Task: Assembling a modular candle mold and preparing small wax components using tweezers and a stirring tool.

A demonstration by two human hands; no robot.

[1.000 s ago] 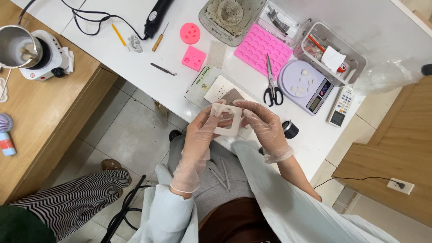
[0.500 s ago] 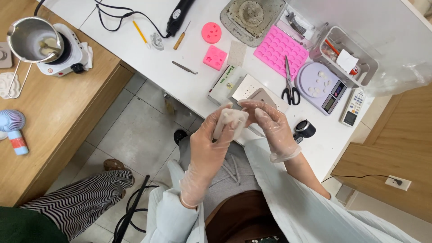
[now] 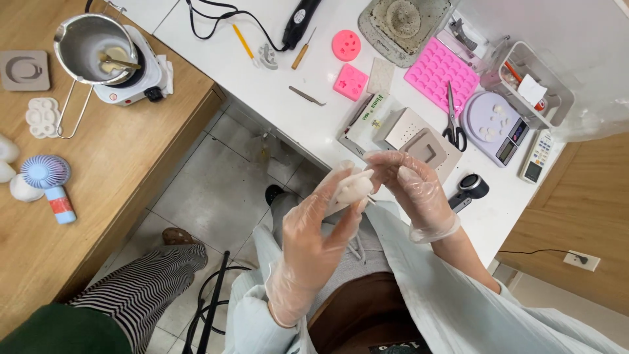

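Seen from above: a seated person in a pale coat and clear gloves works over the lap, just off the near edge of a white table [image 3: 275,98]. Packages first: a flat box w/ a green-and-white label [image 3: 370,115] lies at the table's near edge, a plain white box [image 3: 401,124] touching its rt side, a beige block w/ a recessed square [image 3: 429,149] beside that. A clear plastic bin [image 3: 534,92] holding a small white carton sits toward the far rt, next to a lilac round-topped scale [image 3: 488,121] w/ white bits on it. A white remote [image 3: 538,157] lies just past the scale. Black-handled scissors [image 3: 453,121] rest between the scale and a pink grid mould [image 3: 439,72]; two smaller pink moulds [image 3: 347,62] sit left of that. On the wooden side table, a steel pot [image 3: 92,42] stands on a small white hotplate, and a blue handheld fan [image 3: 49,183] lies near the edge. The held piece: a small white lump [image 3: 354,189], rounded, pale and matte, approx. palm-sized, up in front of the chest between both hands. Left hand [image 3: 314,229] is curled, fingers wrapped under and behind the lump. Right hand [image 3: 409,187] is half closed, fingertips pinching at the lump's rt edge.
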